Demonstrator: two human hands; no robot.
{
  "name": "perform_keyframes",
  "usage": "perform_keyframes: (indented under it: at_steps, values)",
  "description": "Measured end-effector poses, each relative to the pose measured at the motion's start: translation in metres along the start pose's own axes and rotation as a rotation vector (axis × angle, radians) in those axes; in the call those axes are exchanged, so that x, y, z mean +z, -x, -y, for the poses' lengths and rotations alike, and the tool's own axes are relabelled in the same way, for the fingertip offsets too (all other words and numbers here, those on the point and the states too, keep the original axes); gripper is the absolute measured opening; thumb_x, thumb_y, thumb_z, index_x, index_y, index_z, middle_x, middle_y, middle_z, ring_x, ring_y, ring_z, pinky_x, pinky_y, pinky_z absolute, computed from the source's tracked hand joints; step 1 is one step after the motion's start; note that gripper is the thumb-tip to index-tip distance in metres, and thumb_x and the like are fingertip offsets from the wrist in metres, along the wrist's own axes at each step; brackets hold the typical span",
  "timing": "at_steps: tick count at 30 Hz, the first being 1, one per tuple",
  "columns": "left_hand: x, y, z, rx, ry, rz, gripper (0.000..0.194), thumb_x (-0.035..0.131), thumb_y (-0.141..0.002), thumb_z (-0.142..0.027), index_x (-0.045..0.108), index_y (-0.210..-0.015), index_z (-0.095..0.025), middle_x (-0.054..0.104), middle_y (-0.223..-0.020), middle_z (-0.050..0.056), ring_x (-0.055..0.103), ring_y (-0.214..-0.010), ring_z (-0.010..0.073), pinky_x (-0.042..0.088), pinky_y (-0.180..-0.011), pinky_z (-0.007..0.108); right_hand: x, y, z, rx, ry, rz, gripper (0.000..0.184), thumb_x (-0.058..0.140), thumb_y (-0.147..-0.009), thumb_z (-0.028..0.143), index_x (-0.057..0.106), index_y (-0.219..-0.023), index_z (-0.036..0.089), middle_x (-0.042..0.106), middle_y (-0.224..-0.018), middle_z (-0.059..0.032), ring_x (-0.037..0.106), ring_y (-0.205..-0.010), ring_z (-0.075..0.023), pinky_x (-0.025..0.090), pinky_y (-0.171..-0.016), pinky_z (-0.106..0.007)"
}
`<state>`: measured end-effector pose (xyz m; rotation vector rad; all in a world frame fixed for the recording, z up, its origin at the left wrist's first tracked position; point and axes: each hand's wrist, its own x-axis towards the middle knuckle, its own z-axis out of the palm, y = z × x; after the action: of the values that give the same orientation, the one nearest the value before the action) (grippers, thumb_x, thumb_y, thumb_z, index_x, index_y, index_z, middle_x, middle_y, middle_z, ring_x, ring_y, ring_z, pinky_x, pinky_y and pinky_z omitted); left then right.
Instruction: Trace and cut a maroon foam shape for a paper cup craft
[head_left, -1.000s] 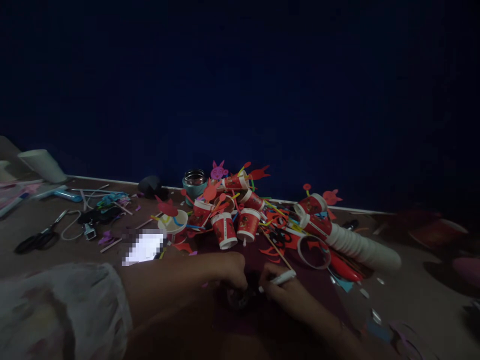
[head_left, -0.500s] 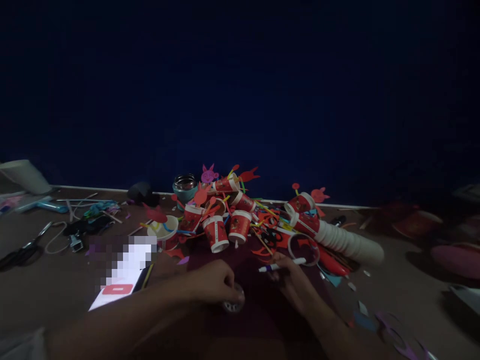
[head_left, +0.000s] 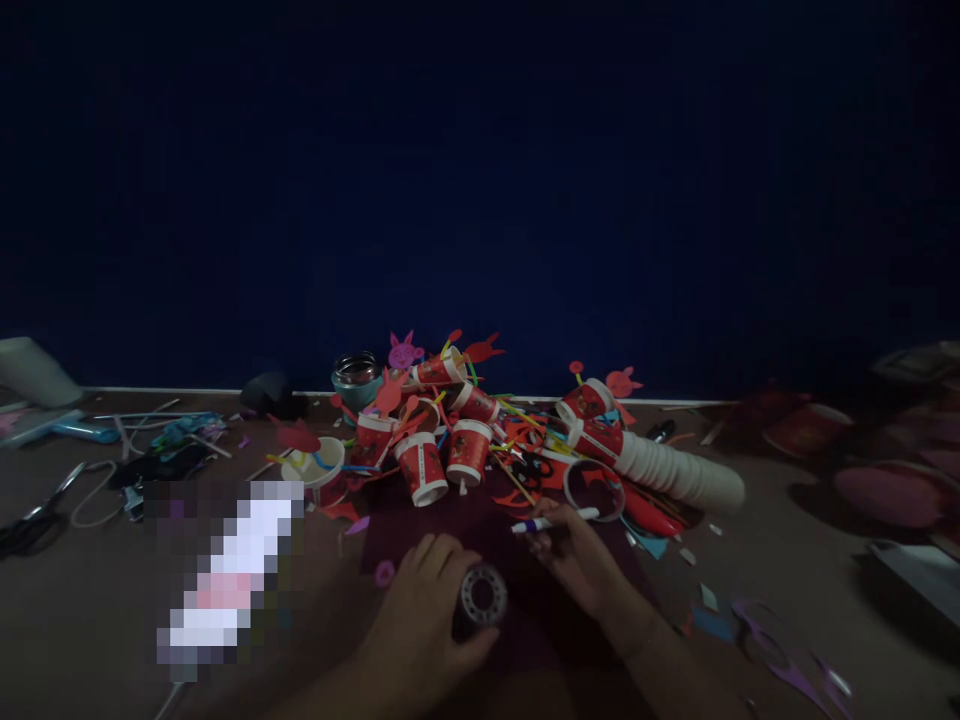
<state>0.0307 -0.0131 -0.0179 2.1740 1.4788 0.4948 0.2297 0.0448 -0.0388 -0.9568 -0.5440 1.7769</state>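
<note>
On the surface point(head_left: 90, 610), well short of its far edge, your left hand point(head_left: 409, 610) curls its fingers around a ringed cylinder point(head_left: 484, 597); your right hand point(head_left: 577, 560) pinches a marker point(head_left: 529, 525). Farther back, cups point(head_left: 422, 467) already bear cutouts point(head_left: 403, 352).

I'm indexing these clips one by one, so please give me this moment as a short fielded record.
left hand: holds a round, ring-faced object
right hand: holds a white marker
beneath: dark red sheet
beyond: red paper cups with paper cutouts
right side: nested cup stack, lying down
far left: scissors
lighting: dim
</note>
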Motion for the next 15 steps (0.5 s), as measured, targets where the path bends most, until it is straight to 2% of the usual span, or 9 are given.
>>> perform_keyframes:
  at_steps: [4, 7, 11, 13, 15]
  values:
    - [0.028, 0.003, -0.014, 0.051, 0.001, 0.044, 0.050, 0.058, -0.073, -0.041, 0.051, -0.119, -0.022, 0.054, -0.116, 0.008, 0.045, -0.107, 0.0265, 0.034, -0.095, 0.042, 0.000, 0.001, 0.001, 0.011, 0.010, -0.011, 0.007, 0.056, -0.060, 0.016, 0.053, -0.055, 0.018, 0.043, -0.044, 0.0065, 0.039, -0.047, -0.0082, 0.037, -0.054, -0.021]
    - [0.038, 0.004, -0.015, 0.047, -0.022, 0.086, 0.058, 0.055, -0.074, -0.045, 0.046, -0.126, -0.021, 0.053, -0.118, 0.010, 0.045, -0.108, 0.0285, 0.035, -0.095, 0.046, -0.001, 0.002, 0.001, 0.011, 0.029, -0.020, 0.007, 0.056, -0.061, 0.016, 0.054, -0.055, 0.018, 0.043, -0.044, 0.0064, 0.038, -0.047, -0.0084, 0.038, -0.055, -0.021]
    - [0.023, 0.003, -0.010, -0.017, -0.073, 0.097, 0.080, 0.064, -0.065, -0.046, 0.034, -0.135, -0.019, 0.047, -0.129, 0.013, 0.040, -0.117, 0.0321, 0.033, -0.099, 0.050, -0.002, 0.001, 0.000, 0.007, 0.024, 0.016, 0.008, 0.057, -0.060, 0.017, 0.054, -0.053, 0.018, 0.044, -0.043, 0.0055, 0.038, -0.047, -0.0090, 0.035, -0.052, -0.021]
    - [0.014, 0.006, -0.011, -0.037, -0.152, 0.038, 0.069, 0.061, -0.069, -0.043, 0.041, -0.130, -0.018, 0.050, -0.126, 0.013, 0.044, -0.116, 0.0308, 0.037, -0.097, 0.048, -0.002, -0.001, -0.001, 0.000, 0.008, 0.036, 0.008, 0.057, -0.059, 0.017, 0.053, -0.052, 0.018, 0.044, -0.042, 0.0054, 0.038, -0.047, -0.0091, 0.036, -0.052, -0.022]
    - [0.014, 0.014, -0.015, 0.069, -0.253, 0.026, 0.052, 0.057, -0.075, -0.040, 0.050, -0.122, -0.019, 0.057, -0.118, 0.012, 0.053, -0.108, 0.0279, 0.046, -0.089, 0.042, -0.002, -0.002, -0.002, 0.006, -0.009, 0.030, 0.007, 0.057, -0.058, 0.016, 0.054, -0.052, 0.018, 0.044, -0.042, 0.0058, 0.037, -0.046, -0.0088, 0.036, -0.054, -0.022]
